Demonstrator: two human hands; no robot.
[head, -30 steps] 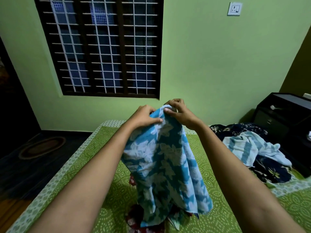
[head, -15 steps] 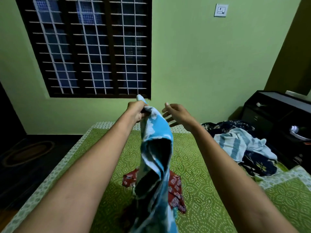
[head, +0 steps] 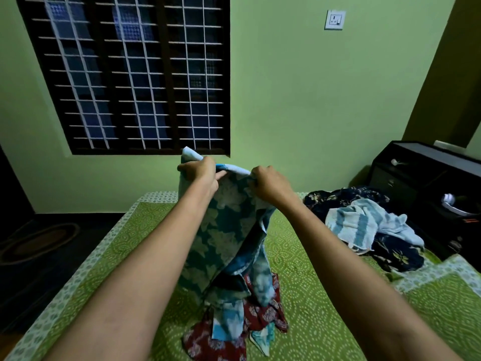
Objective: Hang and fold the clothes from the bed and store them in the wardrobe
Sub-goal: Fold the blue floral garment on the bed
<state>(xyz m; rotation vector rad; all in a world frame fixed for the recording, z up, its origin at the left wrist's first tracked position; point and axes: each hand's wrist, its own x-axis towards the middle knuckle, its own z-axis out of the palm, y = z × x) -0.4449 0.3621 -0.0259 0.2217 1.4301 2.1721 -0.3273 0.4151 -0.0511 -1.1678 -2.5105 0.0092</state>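
Observation:
A blue garment with a white leaf print [head: 229,230] hangs in the air over the bed, held by its top edge. My left hand [head: 201,173] grips the left part of that edge and my right hand [head: 269,182] grips it a little to the right. The garment's lower end drapes onto a red patterned cloth [head: 263,316] lying on the green bedspread [head: 325,308]. At the bed's far right lies a pile with a light blue striped towel [head: 356,225] on top of a dark floral garment [head: 395,256].
A barred window [head: 130,74] fills the wall ahead. A black cabinet [head: 421,173] stands at the right of the bed, with a bowl [head: 458,204] beside it. An oval rug [head: 39,241] lies on the dark floor at left. A wall socket [head: 335,20] sits above.
A second ago both hands held the garment bunched together. Then my right hand let go and opened. Now it has gripped the top edge again, apart from my left hand, spreading the cloth.

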